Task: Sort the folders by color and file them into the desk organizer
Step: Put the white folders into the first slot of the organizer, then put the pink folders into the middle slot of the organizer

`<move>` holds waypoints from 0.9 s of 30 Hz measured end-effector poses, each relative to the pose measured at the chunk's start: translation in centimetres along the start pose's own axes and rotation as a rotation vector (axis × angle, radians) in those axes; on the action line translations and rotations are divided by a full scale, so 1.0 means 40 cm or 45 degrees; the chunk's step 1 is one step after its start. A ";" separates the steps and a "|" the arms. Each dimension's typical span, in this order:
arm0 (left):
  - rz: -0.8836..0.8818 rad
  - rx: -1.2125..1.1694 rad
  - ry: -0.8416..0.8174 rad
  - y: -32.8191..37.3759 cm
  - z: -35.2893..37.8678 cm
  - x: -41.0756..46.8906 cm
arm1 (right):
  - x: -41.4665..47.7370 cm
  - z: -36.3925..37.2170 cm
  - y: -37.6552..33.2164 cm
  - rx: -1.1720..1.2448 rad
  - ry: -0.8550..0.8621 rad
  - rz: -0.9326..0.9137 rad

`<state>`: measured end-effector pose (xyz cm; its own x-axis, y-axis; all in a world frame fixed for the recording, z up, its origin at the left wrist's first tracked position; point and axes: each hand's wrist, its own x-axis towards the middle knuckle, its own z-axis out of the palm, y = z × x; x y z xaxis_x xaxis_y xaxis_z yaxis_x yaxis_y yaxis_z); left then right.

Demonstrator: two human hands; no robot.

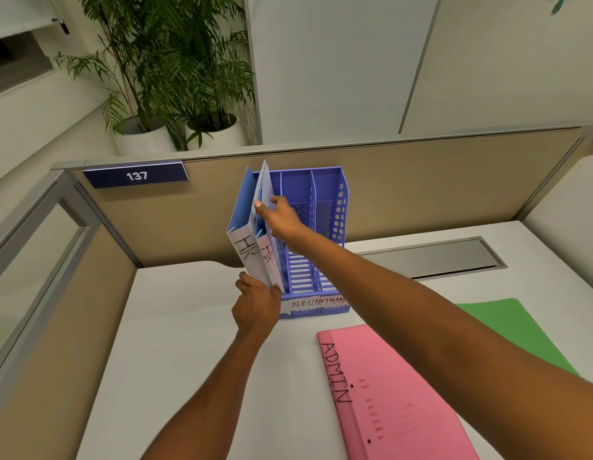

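two blue folders (pixel 247 224) marked hr stand in leftmost slot of blue desk organizer (pixel 325 227), left hand (pixel 257 308) pinching their lower front corner, right hand (pixel 278 217) gripping the top edge; pink folder (pixel 398 393) and green folder (pixel 517 330) flat on desk (pixel 189 343)

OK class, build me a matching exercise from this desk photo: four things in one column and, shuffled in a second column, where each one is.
Things
1. blue HR folders
2. pink ADMIN folder
3. green folder
4. left hand

Places
A. flat on the desk, nearest the camera
B. standing in the left slot of the blue desk organizer
C. gripping the folders' bottom corner
D. flat on the desk, partly under the right forearm

Pairs: 1-B, 2-A, 3-D, 4-C
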<state>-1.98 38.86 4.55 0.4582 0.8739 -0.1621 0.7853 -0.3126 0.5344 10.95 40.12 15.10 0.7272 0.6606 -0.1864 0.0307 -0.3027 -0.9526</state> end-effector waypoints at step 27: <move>0.378 0.405 -0.385 -0.110 0.190 -0.351 | -0.596 -0.228 0.469 -0.238 0.358 0.389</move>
<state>-8.70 25.13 -1.82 0.7426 0.5992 -0.2991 0.6697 -0.6686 0.3234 0.42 12.44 3.88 0.8792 0.3178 -0.3550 -0.1095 -0.5903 -0.7997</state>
